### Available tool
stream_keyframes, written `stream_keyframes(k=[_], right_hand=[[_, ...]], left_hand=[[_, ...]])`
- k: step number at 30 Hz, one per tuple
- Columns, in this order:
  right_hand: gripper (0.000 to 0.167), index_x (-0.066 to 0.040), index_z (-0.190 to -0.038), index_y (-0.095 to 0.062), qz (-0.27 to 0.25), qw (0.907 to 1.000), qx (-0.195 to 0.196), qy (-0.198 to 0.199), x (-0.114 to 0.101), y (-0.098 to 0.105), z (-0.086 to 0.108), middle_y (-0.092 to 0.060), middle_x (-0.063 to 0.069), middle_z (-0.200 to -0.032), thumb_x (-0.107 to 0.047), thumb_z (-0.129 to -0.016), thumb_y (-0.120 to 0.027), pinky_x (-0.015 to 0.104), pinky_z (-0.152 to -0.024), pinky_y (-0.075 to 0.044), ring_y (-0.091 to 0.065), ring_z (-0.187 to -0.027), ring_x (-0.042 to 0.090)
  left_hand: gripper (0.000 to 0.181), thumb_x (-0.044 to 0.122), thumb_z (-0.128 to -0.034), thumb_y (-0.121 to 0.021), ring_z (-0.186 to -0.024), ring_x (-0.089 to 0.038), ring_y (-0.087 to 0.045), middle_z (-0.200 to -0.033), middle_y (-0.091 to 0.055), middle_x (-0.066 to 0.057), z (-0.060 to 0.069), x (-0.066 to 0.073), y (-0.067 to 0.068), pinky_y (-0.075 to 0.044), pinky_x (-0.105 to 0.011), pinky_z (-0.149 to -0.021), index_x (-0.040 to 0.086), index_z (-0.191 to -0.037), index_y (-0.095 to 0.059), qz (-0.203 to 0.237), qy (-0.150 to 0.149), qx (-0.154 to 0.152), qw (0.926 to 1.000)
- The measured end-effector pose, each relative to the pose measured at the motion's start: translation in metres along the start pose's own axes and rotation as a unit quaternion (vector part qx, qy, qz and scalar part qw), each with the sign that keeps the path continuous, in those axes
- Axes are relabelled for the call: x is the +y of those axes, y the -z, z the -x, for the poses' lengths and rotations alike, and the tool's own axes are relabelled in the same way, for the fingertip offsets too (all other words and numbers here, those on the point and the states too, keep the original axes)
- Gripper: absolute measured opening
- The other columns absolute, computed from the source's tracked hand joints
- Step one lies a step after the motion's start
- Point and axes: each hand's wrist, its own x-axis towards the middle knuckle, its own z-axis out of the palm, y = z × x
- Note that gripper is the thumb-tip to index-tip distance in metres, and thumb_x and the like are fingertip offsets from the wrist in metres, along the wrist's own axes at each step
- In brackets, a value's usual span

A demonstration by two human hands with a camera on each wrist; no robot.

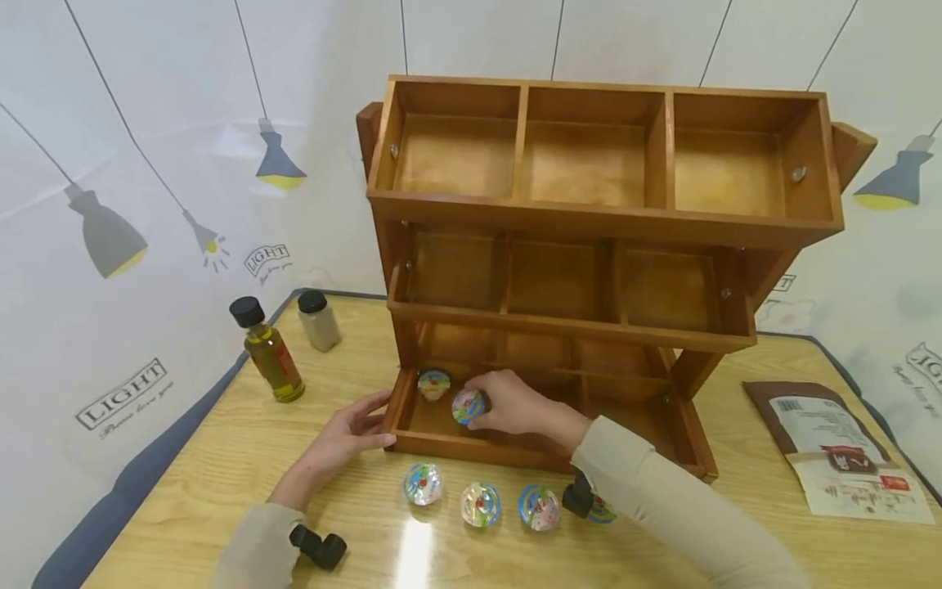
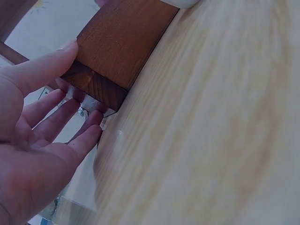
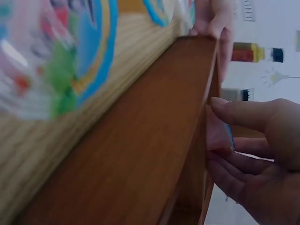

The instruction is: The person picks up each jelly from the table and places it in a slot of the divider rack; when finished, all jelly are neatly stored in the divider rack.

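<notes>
Here the right hand (image 1: 515, 401) is pinching a cup (image 1: 468, 406) between thumb and fingertips, and that cup is sitting right in the grip, within the left compartment of the low tray (image 1: 478, 447); whether its base is meeting the floor there, the views aren't telling. Just beyond the grip and to its left, a second cup (image 1: 433, 384) is resting in the same compartment. Farther left of the grip, the left hand (image 1: 349, 433) is touching the tray's corner, thumb at the front, fingers loosely spread along the side, and that's looking like a handy brace. Nearer the person than the grip, four loose cups (image 1: 480, 505) are standing in a row, the rightmost partly hiding behind the wrist camera (image 1: 578, 496). Good placing here seems to be about keeping the pinch light, since the cup could be denting under a hard squeeze; about holding it level and not nudging its neighbour; about freeing the fingers only once the base is bearing on wood; and about minding the knuckles, because the middle tray (image 1: 559, 325) is jutting out above and beyond the grip.
</notes>
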Motion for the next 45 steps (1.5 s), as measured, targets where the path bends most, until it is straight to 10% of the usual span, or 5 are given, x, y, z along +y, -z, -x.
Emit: stream_keyframes(k=[9, 25, 31, 36, 45], right_hand=[[0.042, -0.001, -0.111, -0.058, 0.005, 0.9966, -0.082, -0.008, 0.007, -0.009, -0.021, -0.064, 0.005, -0.098, -0.017, -0.074, -0.072, 0.020, -0.071, -0.049, -0.059, -0.085, 0.014], [0.049, 0.002, -0.115, -0.055, 0.069, 0.9955, -0.065, 0.003, 0.013, 0.001, -0.004, -0.059, 0.011, -0.112, -0.018, -0.073, -0.072, 0.032, -0.088, -0.046, -0.055, -0.102, 0.022], [0.050, 0.000, -0.118, -0.053, -0.058, 0.9979, 0.016, 0.026, 0.022, 0.015, 0.036, -0.058, 0.014, -0.117, -0.021, -0.076, -0.070, 0.034, -0.089, -0.047, -0.057, -0.105, 0.027], [0.046, 0.001, -0.114, -0.055, -0.215, 0.9735, 0.061, 0.050, 0.040, 0.020, 0.089, -0.060, 0.022, -0.108, -0.019, -0.075, -0.071, 0.032, -0.084, -0.050, -0.059, -0.098, 0.032], [0.042, 0.001, -0.114, -0.055, -0.201, 0.9705, 0.111, 0.072, 0.073, 0.000, 0.172, -0.061, 0.020, -0.107, -0.010, -0.075, -0.069, 0.025, -0.078, -0.051, -0.060, -0.096, 0.014]], left_hand=[[0.073, 0.022, -0.0771, -0.068, -0.128, -0.034, -0.035, -0.145, -0.027, -0.012, -0.003, 0.000, -0.004, -0.033, -0.045, -0.103, 0.016, -0.139, -0.029, 0.003, -0.009, -0.005, 0.9999], [0.073, 0.021, -0.0767, -0.068, -0.128, -0.033, -0.034, -0.144, -0.029, -0.012, -0.005, 0.001, -0.010, -0.031, -0.045, -0.104, 0.015, -0.138, -0.030, 0.014, -0.004, -0.001, 0.9999], [0.072, 0.019, -0.0776, -0.068, -0.127, -0.034, -0.035, -0.144, -0.028, -0.014, -0.006, -0.002, -0.013, -0.033, -0.044, -0.103, 0.013, -0.139, -0.029, 0.018, -0.009, -0.005, 0.9998], [0.073, 0.017, -0.0776, -0.067, -0.127, -0.034, -0.035, -0.144, -0.028, -0.014, -0.004, 0.000, -0.010, -0.034, -0.043, -0.103, 0.013, -0.139, -0.029, 0.017, -0.004, -0.001, 0.9998], [0.073, 0.020, -0.0774, -0.068, -0.128, -0.035, -0.034, -0.145, -0.027, -0.014, 0.001, 0.000, -0.003, -0.032, -0.046, -0.103, 0.014, -0.139, -0.029, 0.005, -0.007, 0.006, 0.9999]])
